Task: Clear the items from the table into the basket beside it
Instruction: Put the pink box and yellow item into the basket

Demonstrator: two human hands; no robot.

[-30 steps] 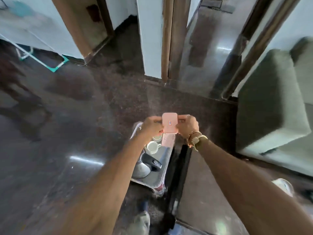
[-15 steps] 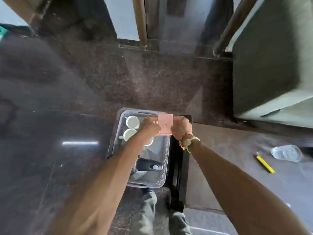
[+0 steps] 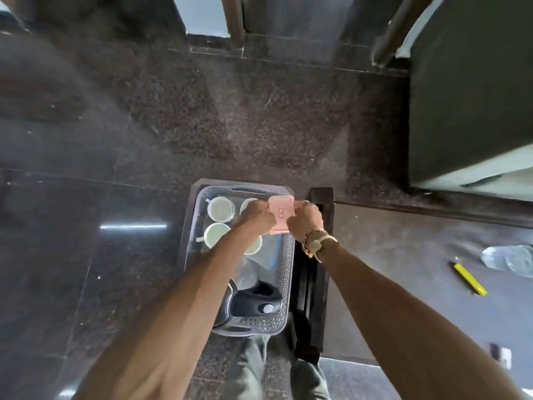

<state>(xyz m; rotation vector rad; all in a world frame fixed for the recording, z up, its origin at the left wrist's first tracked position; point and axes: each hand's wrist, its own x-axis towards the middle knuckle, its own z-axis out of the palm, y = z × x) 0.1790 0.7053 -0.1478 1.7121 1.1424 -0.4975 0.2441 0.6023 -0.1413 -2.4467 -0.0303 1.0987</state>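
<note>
Both your hands are on the flat pink rectangular case (image 3: 281,215), holding it over the 1 o'clock corner of the grey perforated plastic basket (image 3: 286,284). Your left hand (image 3: 256,217) pinches its 9 o'clock edge with curled fingers; your right hand (image 3: 306,220), gold watch (image 3: 318,244) at the wrist, grips the 3 o'clock edge. Whether the case touches the basket rim cannot be told. In the basket: round white cups (image 3: 220,209) at the 11 o'clock end, a black-handled vessel (image 3: 255,303) at the 6 o'clock end. The basket stands on dark stone floor. At its 3 o'clock is the grey tabletop (image 3: 403,269), with a yellow pen (image 3: 469,279) and a clear plastic bottle (image 3: 510,259) lying on it.
</note>
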